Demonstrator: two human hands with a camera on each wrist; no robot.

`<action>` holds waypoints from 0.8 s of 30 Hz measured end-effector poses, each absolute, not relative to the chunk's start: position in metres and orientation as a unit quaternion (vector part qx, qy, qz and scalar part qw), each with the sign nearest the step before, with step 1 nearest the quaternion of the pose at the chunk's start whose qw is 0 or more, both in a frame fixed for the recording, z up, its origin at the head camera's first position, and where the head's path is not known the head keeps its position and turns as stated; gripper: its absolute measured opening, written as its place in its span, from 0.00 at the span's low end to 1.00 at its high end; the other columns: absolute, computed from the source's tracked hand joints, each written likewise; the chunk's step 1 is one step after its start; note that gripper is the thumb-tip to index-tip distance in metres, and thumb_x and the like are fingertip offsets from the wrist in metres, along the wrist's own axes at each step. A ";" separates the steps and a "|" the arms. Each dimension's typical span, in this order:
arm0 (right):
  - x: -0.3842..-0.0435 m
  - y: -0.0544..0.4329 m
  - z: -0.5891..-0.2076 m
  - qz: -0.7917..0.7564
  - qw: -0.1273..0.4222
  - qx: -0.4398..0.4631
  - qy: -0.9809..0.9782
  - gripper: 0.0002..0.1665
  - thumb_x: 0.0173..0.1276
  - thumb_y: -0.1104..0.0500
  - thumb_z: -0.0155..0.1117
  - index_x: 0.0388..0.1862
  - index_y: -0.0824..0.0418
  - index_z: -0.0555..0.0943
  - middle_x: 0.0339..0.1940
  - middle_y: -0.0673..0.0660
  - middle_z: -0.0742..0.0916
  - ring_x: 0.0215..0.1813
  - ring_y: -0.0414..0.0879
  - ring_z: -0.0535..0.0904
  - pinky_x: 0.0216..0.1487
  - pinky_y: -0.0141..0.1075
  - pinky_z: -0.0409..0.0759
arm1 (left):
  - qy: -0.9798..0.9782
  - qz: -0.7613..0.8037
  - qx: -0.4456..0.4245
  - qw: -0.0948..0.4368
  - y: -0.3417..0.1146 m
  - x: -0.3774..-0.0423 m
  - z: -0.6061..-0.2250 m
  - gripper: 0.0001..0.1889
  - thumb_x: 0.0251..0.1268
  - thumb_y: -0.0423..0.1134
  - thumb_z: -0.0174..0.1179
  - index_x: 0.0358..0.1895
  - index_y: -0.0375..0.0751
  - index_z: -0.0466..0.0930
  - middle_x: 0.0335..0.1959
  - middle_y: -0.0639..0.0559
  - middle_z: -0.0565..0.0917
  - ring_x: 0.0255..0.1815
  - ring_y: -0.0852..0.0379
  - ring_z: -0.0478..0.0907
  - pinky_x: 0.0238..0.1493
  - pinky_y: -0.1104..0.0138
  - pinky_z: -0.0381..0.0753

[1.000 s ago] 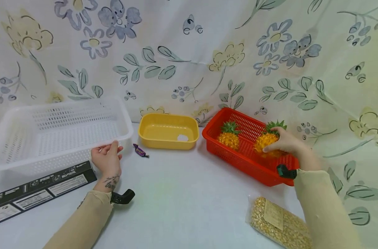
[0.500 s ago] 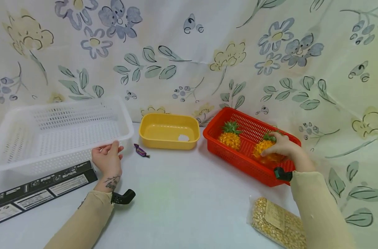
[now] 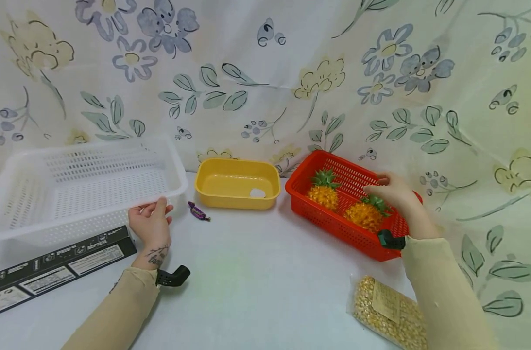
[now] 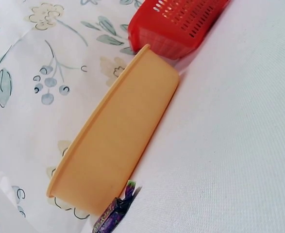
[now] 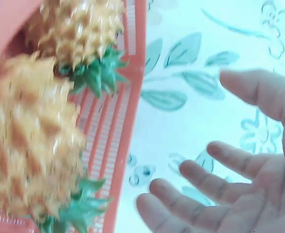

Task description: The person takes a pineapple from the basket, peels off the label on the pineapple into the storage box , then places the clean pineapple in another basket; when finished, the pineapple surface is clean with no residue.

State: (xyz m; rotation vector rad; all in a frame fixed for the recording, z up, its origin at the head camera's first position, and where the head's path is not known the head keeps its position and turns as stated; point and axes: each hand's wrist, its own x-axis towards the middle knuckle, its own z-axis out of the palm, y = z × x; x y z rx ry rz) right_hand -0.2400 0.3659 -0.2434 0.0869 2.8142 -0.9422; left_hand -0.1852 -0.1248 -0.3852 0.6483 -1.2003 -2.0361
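Two toy-like pineapples lie in the red basket [image 3: 335, 232]: one pineapple [image 3: 323, 197] on the left, the other pineapple [image 3: 365, 217] on the right with its leaves toward my right hand [image 3: 396, 197]. In the right wrist view that hand [image 5: 229, 194] has its fingers spread and holds nothing; the nearer pineapple [image 5: 33, 136] is apart from it. My left hand [image 3: 150, 223] pinches the front rim of the white basket [image 3: 94, 211] near its right corner. Only a fingertip of it shows in the left wrist view.
A yellow tub [image 3: 237, 201] with a small white piece inside stands between the baskets. A purple wrapped candy [image 3: 198, 212] lies beside it. A long black box [image 3: 64, 266] sits before the white basket, and a bag of corn kernels [image 3: 389, 311] at front right.
My right hand has let go of the right pineapple and lifted back from it. That pineapple now lies tilted, farther left in the basket. My left hand has stayed in place.
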 end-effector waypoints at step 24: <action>-0.240 0.207 -0.305 -0.430 -0.148 -0.174 0.873 0.10 0.63 0.62 0.61 0.41 0.66 0.81 0.38 0.59 0.85 0.40 0.49 0.80 0.43 0.39 0.80 | -0.459 -0.784 0.251 0.334 -0.127 -0.185 -0.386 0.17 0.55 0.32 0.64 0.42 0.45 0.66 0.23 0.55 0.80 0.17 0.64 0.79 0.11 0.75 0.72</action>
